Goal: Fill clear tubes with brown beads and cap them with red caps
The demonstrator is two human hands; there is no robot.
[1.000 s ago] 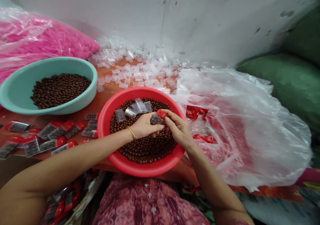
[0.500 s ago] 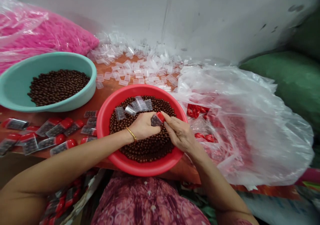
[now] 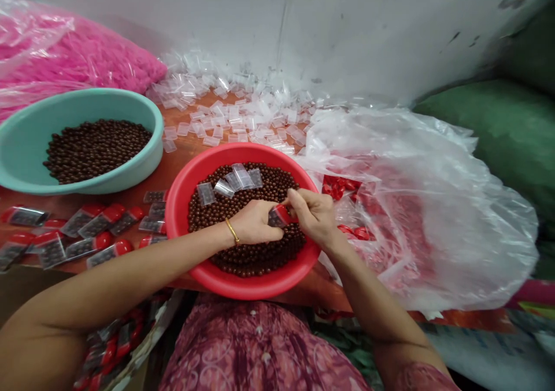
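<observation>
Gripping the small clear container (image 3: 276,217) around its body above the red basin (image 3: 255,288), the left hand (image 3: 254,222) held what looked like light, stiff, slick plastic, best pinched there; the right hand (image 3: 314,213) curled by its red cap (image 3: 285,212), hold unclear.

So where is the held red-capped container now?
In the head view, the red-capped container is near the centre, above the right half of the red basin, held in the left hand, beside the right hand.
</observation>
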